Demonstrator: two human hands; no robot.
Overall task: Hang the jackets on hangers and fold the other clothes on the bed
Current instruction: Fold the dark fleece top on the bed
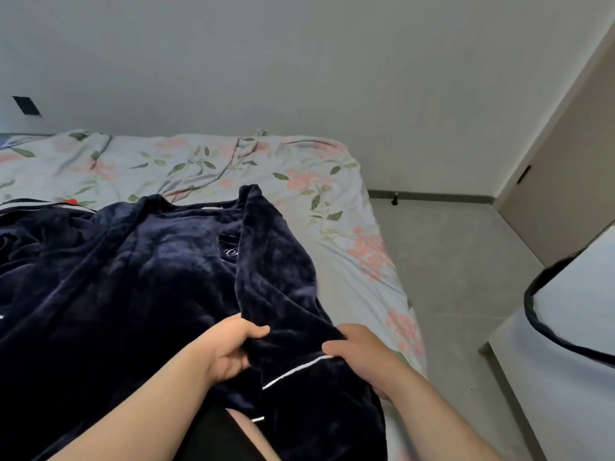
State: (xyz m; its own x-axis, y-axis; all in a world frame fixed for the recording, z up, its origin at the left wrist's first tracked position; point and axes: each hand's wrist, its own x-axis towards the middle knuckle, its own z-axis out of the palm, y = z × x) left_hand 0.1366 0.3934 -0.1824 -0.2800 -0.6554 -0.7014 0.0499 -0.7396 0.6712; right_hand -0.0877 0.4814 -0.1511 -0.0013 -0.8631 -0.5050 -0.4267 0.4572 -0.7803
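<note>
**Inspector:** Nearest the camera, what are the hands doing?

**Assistant:** The left hand (pixel 233 352) is gripping a fold of the navy velvet top (pixel 143 281), with the thumb lying over the cloth and the fingers curling beneath. The right hand (pixel 364 357) is clutching the sleeve (pixel 276 294) beside its white piping (pixel 296 371).

**Inspector:** And where is the garment lying?

**Assistant:** It is lying spread on the bed (pixel 336 194), with the sleeve crossing its front. The floral sheet (pixel 206 161) is showing beyond it, and the wall (pixel 299 78) is rising behind.

The navy garment (pixel 139 277) looks like plush velvety cloth with a soft sheen and smooth white piping. The bed sheet (pixel 332 194) is matt, creased floral cotton-like cloth.
</note>
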